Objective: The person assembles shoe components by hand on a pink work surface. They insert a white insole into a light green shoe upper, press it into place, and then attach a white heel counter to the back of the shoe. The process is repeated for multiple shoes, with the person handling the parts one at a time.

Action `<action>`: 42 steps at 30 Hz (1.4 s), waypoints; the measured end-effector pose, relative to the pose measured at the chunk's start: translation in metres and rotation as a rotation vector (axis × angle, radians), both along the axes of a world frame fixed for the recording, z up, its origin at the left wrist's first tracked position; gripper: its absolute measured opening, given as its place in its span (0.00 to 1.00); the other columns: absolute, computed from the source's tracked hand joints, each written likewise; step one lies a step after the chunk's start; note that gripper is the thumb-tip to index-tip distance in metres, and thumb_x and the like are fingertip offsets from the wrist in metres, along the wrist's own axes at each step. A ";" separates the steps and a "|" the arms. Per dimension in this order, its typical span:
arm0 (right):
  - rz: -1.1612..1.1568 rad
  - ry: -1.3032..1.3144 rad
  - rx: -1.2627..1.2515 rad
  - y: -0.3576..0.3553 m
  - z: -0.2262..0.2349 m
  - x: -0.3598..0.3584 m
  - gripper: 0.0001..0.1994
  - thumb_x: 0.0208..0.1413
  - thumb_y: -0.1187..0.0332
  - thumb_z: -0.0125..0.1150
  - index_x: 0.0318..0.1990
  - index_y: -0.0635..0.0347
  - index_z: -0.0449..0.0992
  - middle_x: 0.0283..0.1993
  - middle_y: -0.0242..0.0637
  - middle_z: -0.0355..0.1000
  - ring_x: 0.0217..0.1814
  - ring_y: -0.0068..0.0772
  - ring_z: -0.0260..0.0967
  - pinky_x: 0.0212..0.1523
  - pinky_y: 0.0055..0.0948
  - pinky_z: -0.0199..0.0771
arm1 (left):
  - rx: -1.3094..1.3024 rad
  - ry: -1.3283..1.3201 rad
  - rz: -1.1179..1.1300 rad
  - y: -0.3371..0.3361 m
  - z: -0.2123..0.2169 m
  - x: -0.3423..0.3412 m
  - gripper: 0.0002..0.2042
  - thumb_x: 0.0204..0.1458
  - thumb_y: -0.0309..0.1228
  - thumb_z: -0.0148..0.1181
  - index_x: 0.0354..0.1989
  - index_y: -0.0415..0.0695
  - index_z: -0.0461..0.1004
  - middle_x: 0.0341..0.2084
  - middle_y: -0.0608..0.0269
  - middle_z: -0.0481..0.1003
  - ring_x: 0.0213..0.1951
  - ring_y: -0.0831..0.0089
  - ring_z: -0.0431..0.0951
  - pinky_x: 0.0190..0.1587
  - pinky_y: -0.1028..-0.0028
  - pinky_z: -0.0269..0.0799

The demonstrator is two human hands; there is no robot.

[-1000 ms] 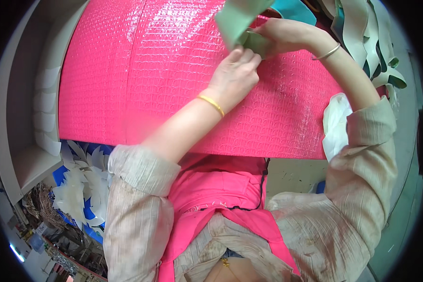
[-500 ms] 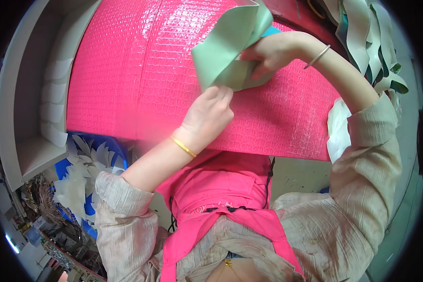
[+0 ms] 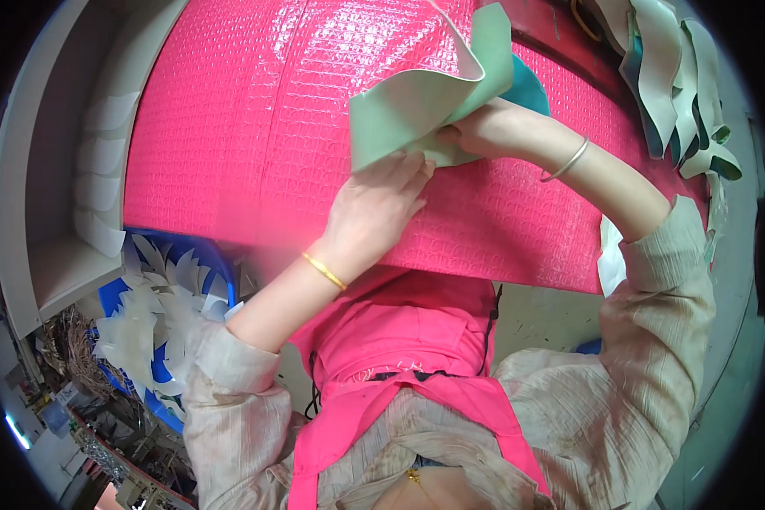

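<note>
A pale green piece of soft sheet material (image 3: 408,106), like cut leather, stands curled and folded above the pink table. My left hand (image 3: 374,204) has its fingers closed on the piece's lower near edge, thumb side hidden. On the right, my right hand (image 3: 493,132) grips the same piece at its fold, its fingertips partly tucked behind the material. A teal surface (image 3: 529,87) shows beyond the right hand; whether it is the piece's other side I cannot tell.
The pink, glossy, textured table cover (image 3: 204,144) spreads under my hands. More green-and-white strips (image 3: 659,76) hang at the far right. A grey shelf (image 3: 55,161) with white pieces borders the left. Below it sits a blue bin (image 3: 221,263) of pale cut pieces (image 3: 157,314).
The green piece has opened out and tilted to the right, showing more teal. My right hand has come lower, and my left hand's fingers have flattened along the near edge.
</note>
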State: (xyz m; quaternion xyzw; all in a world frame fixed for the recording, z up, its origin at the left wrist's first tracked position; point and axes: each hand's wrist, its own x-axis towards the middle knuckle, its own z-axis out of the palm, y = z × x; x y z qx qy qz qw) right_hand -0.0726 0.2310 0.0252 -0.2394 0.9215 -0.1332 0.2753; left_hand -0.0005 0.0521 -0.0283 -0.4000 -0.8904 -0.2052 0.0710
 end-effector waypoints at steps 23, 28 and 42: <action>0.240 0.014 0.147 0.046 -0.011 -0.015 0.14 0.51 0.66 0.56 0.46 0.55 0.72 0.43 0.41 0.72 0.46 0.37 0.69 0.48 0.30 0.67 | -0.013 0.088 0.143 0.046 -0.013 0.016 0.20 0.43 0.30 0.58 0.47 0.42 0.69 0.43 0.58 0.67 0.47 0.64 0.67 0.47 0.68 0.66; 0.452 0.354 0.248 0.049 -0.009 -0.006 0.15 0.46 0.68 0.60 0.44 0.56 0.73 0.42 0.39 0.72 0.47 0.34 0.68 0.47 0.30 0.67 | 0.035 0.031 0.140 0.047 -0.024 0.018 0.19 0.43 0.31 0.57 0.46 0.40 0.69 0.42 0.59 0.67 0.45 0.65 0.67 0.47 0.70 0.65; 0.188 0.363 0.036 0.049 -0.018 -0.001 0.14 0.44 0.72 0.60 0.41 0.62 0.72 0.36 0.47 0.72 0.37 0.43 0.71 0.39 0.34 0.71 | -0.039 0.091 0.174 0.069 -0.016 0.016 0.22 0.44 0.32 0.58 0.49 0.37 0.66 0.44 0.56 0.67 0.46 0.62 0.67 0.50 0.68 0.65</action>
